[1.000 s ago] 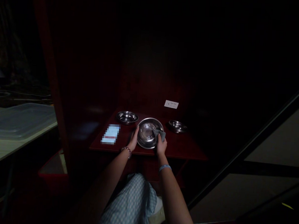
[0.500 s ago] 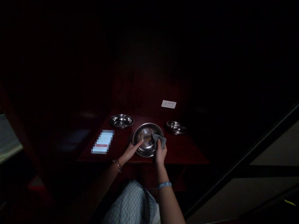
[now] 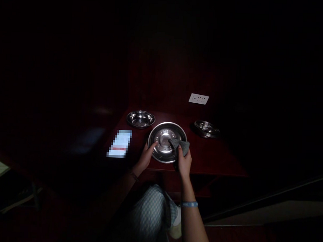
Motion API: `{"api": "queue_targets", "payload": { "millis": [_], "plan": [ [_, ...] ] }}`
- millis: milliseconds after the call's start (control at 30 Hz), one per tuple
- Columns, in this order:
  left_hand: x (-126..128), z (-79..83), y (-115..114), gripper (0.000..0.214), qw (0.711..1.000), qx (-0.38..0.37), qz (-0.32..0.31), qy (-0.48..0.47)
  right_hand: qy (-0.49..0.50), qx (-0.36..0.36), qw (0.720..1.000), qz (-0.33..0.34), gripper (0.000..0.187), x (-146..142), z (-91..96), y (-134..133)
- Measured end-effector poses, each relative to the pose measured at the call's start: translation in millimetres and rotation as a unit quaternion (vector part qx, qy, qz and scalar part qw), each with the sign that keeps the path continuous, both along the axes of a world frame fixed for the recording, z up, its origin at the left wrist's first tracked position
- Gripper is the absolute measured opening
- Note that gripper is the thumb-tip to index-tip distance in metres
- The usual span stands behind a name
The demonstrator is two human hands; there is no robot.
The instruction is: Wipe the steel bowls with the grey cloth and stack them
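Note:
A large steel dish (image 3: 163, 135) lies near the front edge of a dark red table (image 3: 218, 159). My left hand (image 3: 147, 156) grips its left rim, thumb over the edge. My right hand (image 3: 184, 162) is closed on a grey cloth (image 3: 180, 144) that is pressed inside the right half of the dish. Both wrists wear bands.
A smaller steel bowl (image 3: 140, 118) sits behind and to the left, another steel bowl (image 3: 206, 128) to the right. A pale blurred card (image 3: 120, 143) lies at the table's left. A white socket plate (image 3: 199, 98) is on the dark back wall. My checked trouser leg (image 3: 146, 213) shows below.
The view has swung, so the table sits higher and further right. My left hand moved from inside the dish back to its left rim. The cloth stays in the dish.

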State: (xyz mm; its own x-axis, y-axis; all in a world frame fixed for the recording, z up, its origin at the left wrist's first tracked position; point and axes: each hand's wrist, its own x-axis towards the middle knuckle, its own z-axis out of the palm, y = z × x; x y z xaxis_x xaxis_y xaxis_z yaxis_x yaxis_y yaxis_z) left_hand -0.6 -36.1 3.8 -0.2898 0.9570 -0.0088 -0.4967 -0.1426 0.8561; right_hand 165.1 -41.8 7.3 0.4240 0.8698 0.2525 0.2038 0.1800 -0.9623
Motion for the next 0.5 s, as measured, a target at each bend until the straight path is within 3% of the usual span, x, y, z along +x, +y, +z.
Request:
{"api": "queue_targets", "payload": {
  "millis": [233, 500],
  "plan": [
    [-0.7, -4.3, 1.0, 0.040, 0.999, -0.009, 0.003, -0.042, -0.030, -0.008, 0.999, 0.021, 0.044, -1.2, 4.1, -3.3],
    [3.0, -9.9, 2.7, 0.031, 0.999, -0.038, 0.023, -0.007, -0.025, -0.008, 1.000, 0.006, 0.042, 1.7, 2.0, -2.4]
  ]
}}
